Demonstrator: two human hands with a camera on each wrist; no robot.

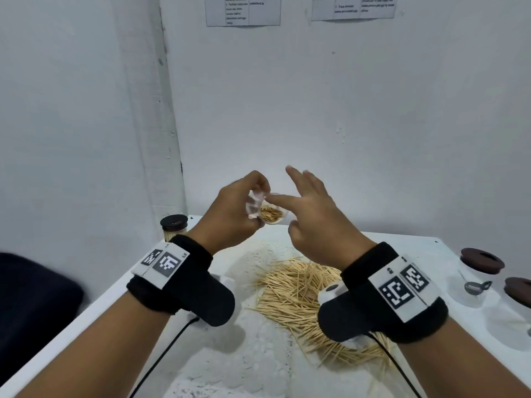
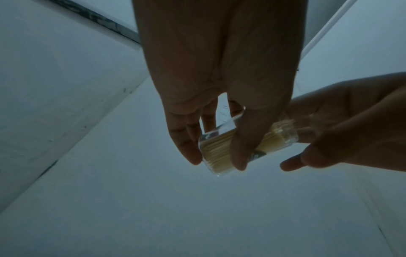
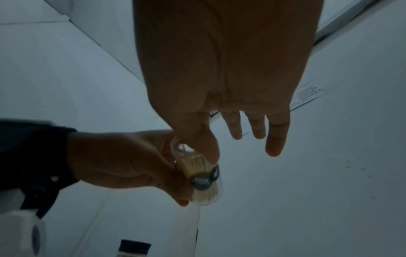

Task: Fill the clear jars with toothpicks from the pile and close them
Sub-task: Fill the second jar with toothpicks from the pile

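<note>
One capped jar [image 1: 174,227] stands filled at the table's [image 1: 408,242] far left corner. At the right edge, two jars [image 1: 479,270] wait, apparently empty. The pile [image 1: 298,294] remains large at mid-table. Your left hand [image 1: 234,215] grips a nearly full jar [image 1: 272,214] aloft, tilted, uncapped. Your right hand [image 1: 311,216] is spread, index finger at its mouth, grasping nothing.

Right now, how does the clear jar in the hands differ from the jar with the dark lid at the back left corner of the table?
The clear plastic jar is held in the air by the left hand and tilted; the dark-lidded jar stands upright on the white table. The held jar is open, with the right hand at its mouth; the other is closed. Both hold toothpicks.
</note>
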